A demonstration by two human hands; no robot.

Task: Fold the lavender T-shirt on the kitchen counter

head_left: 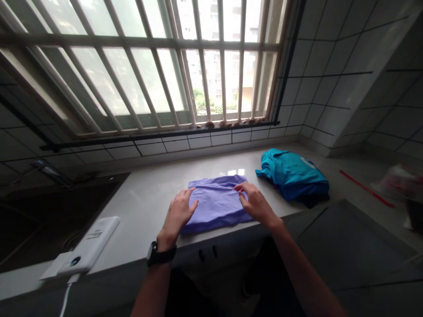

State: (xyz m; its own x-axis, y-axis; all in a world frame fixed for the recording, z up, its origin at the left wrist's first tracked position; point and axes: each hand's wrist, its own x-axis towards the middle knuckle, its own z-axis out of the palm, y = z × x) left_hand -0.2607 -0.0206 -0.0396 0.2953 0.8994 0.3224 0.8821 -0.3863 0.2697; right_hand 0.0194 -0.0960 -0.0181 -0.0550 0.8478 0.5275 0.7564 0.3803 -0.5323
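text: none legible | white power bank (89,246): markings too blurred to read

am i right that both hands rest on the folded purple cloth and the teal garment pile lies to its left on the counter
Not quite. The head view shows the left hand and right hand resting on the folded purple cloth, but the teal garment pile lies to its right on the counter, not its left.
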